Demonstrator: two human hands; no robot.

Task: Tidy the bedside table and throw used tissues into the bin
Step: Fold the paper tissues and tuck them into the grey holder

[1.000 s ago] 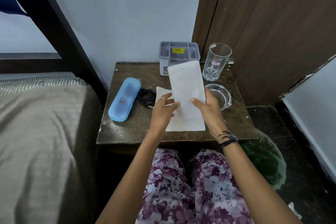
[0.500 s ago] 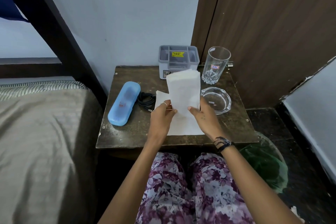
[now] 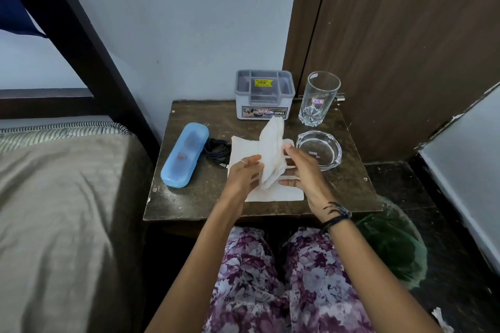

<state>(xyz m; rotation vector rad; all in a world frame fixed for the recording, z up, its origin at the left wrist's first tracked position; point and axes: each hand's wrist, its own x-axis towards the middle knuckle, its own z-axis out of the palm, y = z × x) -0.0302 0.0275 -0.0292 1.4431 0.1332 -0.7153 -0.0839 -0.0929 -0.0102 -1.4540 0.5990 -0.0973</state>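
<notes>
Now the tissue point(image 3: 270, 155) is collapsing: a second ago it was standing flat and tall between both hands, a clean upright rectangle; half a second ago it was already bowing at the top; at this moment it is being gathered into a narrow, crumpled fold above the table centre. The left hand point(image 3: 243, 178) is pinching its lower edge between thumb and curled fingers, a ring showing on one finger. The right hand point(image 3: 303, 173) is pressing in from the 3 o'clock side, fingers fairly straight and spread against the paper; whether the thumb is gripping behind cannot be told.

A second tissue point(image 3: 273, 192) is lying flat on the bedside table point(image 3: 189, 203) beneath the hands, not yet lifted. The bin point(image 3: 392, 246), lined with a green bag, is sitting on the floor at about 4 o'clock from the table, just past the right wrist.

Judgement: the sheet is being scrunched for disposal, so the throwing step is beginning but nothing appears to be reaching the bin yet. The flat sheet likely follows.

Other items are keeping their places: blue spectacle case point(image 3: 185, 154) at 9 o'clock, black cable point(image 3: 217, 150) just beside it, grey organiser box point(image 3: 265, 94) at 12 o'clock, drinking glass point(image 3: 319, 98) at 1 o'clock, glass ashtray point(image 3: 319, 150) at 3 o'clock, close to the right fingers.
</notes>
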